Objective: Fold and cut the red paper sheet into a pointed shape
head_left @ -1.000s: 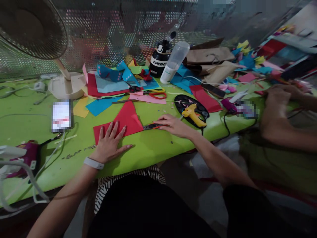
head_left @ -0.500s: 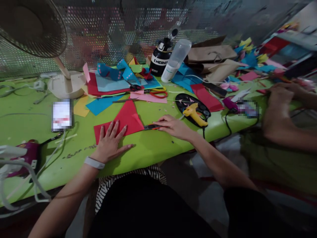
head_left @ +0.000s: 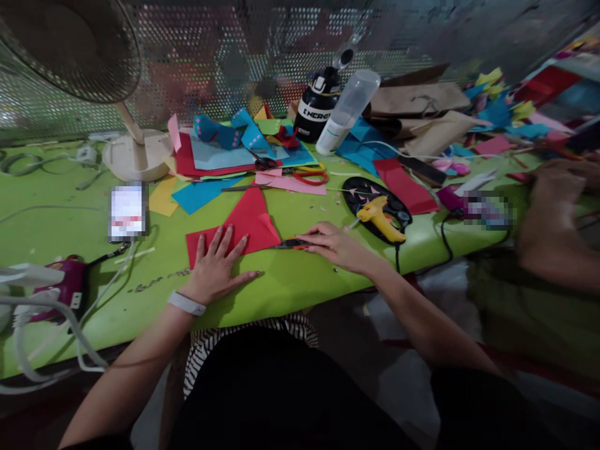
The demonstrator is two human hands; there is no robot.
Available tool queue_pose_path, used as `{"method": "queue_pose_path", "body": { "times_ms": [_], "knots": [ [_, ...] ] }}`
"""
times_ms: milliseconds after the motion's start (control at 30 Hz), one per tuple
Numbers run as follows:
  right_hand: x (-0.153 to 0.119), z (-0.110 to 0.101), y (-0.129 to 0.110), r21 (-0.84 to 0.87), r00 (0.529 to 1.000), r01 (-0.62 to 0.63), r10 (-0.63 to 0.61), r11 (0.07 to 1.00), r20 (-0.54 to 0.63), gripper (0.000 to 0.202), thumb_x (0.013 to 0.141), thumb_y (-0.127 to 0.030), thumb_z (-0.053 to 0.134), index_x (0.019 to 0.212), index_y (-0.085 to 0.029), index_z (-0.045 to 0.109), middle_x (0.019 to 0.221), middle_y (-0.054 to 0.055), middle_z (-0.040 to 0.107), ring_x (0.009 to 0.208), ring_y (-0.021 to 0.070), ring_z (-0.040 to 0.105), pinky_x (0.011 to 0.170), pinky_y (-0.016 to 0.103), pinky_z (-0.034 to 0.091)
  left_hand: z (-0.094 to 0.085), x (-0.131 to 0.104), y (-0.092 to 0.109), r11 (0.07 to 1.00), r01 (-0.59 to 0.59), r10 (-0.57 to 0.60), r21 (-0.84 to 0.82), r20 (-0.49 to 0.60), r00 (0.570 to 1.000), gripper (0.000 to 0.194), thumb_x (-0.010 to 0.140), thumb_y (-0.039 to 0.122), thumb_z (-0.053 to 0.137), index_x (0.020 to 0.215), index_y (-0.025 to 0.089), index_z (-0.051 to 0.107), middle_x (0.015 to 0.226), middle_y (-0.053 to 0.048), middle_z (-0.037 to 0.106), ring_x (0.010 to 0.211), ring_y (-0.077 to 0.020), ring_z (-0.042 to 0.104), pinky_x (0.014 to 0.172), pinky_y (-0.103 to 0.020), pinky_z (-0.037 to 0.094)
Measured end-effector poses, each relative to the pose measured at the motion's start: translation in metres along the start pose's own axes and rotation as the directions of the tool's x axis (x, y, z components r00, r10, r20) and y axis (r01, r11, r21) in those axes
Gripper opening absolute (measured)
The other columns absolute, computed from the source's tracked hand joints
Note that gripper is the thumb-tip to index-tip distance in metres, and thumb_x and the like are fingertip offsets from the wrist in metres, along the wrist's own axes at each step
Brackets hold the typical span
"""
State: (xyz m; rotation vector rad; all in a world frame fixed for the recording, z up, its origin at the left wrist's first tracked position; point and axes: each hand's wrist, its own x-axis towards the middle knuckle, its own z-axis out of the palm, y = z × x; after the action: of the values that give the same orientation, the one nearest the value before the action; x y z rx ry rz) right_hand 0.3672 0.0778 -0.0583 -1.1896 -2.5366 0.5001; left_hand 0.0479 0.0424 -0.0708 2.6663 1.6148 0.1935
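Our paper sheet (head_left: 250,219) is plain red, our worktop (head_left: 285,284) bright green, our hand tool (head_left: 293,243) black and orange. We see a yellow glue gun (head_left: 380,217), blue strips (head_left: 213,131) dotted pink, black-and-white striped fabric (head_left: 199,356) and a whitish wristband (head_left: 187,304).

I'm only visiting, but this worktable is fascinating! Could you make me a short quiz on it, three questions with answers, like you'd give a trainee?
1. Which lies under the fingers of the left hand?
a) blue paper
b) red paper
c) the black bottle

2. True or false: the right hand is holding the clear bottle.

3. Fill in the colour: the yellow glue gun lies on a ____ tray.

Key:
1. b
2. False; it holds a slim black-and-orange tool.
3. black
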Motion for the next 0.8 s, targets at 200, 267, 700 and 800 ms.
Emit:
{"method": "queue_pose_path", "body": {
  "times_ms": [200, 267, 700, 800],
  "knots": [
    [0.0, 0.003, -0.008, -0.002, 1.0, -0.009, 0.009, 1.0, -0.015, 0.038, 0.095, -0.026, 0.048, 0.131, -0.033, 0.059, 0.109, 0.008, 0.061, 0.104, 0.0235, 0.058, 0.092, 0.044, 0.05, -0.002, -0.001, 0.002, 1.0, 0.014, -0.014, -0.002, 0.013, 1.0, 0.083, 0.083, 0.076, 0.039, 0.152, 0.031, 0.025, 0.161, -0.008, 0.019, 0.149, -0.0278, 0.012, 0.118, -0.053, -0.002],
    [0.0, 0.005, -0.01, 0.005, 1.0, -0.002, 0.003, 1.0, -0.015, 0.037, 0.096, -0.027, 0.047, 0.13, -0.033, 0.06, 0.108, 0.008, 0.061, 0.103, 0.0234, 0.058, 0.092, 0.044, 0.05, -0.002, 0.0, 0.002, 1.0, 0.015, -0.014, -0.006, 0.026, 1.0, 0.082, 0.084, 0.075, 0.039, 0.152, 0.031, 0.025, 0.161, -0.008, 0.019, 0.149, -0.0283, 0.012, 0.118, -0.053, -0.002],
    [0.002, 0.018, -0.021, 0.005, 0.997, 0.052, -0.052, 0.999, -0.061, 0.037, 0.096, -0.025, 0.047, 0.13, -0.03, 0.059, 0.105, 0.01, 0.059, 0.1, 0.0242, 0.056, 0.088, 0.045, 0.051, -0.001, -0.002, 0.004, 0.999, 0.022, -0.021, -0.027, 0.026, 0.999, 0.083, 0.083, 0.077, 0.039, 0.152, 0.032, 0.024, 0.161, -0.007, 0.018, 0.149, -0.0289, 0.012, 0.118, -0.054, -0.002],
    [0.005, 0.019, -0.022, -0.017, 0.995, 0.051, -0.052, 0.999, -0.085, 0.037, 0.096, -0.025, 0.047, 0.13, -0.029, 0.06, 0.106, 0.01, 0.059, 0.102, 0.0254, 0.056, 0.088, 0.045, 0.051, -0.002, 0.0, 0.008, 0.998, 0.044, -0.043, -0.037, 0.03, 0.999, 0.083, 0.084, 0.075, 0.039, 0.152, 0.03, 0.025, 0.161, -0.008, 0.017, 0.149, -0.0299, 0.01, 0.118, -0.056, -0.003]
  ]
}}
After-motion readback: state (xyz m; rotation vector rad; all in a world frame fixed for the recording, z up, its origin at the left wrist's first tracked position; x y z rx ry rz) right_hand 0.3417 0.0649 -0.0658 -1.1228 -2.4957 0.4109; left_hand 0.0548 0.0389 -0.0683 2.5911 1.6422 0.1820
